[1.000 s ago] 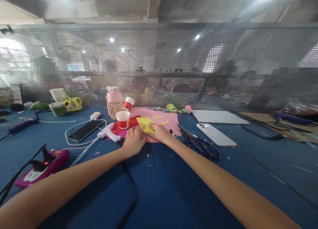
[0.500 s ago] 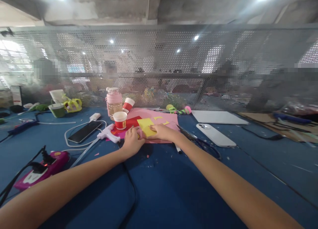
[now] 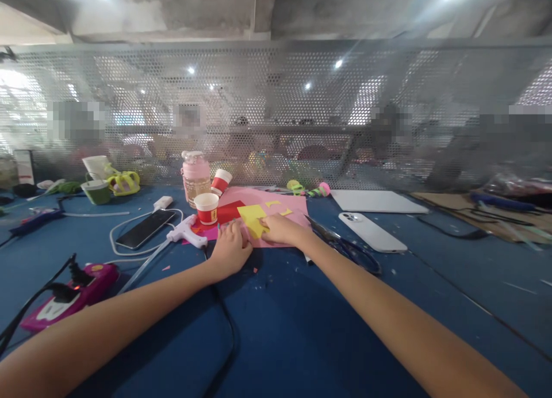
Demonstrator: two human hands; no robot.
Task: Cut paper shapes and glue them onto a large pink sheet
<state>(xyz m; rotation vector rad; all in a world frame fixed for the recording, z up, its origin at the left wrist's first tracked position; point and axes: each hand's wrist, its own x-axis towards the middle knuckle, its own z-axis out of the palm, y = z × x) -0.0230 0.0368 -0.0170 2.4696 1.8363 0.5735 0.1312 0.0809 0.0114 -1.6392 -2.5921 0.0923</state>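
Partly hidden yellow paper [image 3: 252,217] under right hand [image 3: 282,230]; left hand [image 3: 230,249] grip unclear.

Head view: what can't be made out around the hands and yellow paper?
All in the head view:
- Yellow paper: near edge covered by left hand and right hand; grip unclear.
- Paper cup: print too small to read.
- Beyond the mesh screen: blurred shapes only.

Both forearms are bare, ending in a slim-fingered left hand [image 3: 230,248] and right hand [image 3: 280,230], nails perhaps painted.
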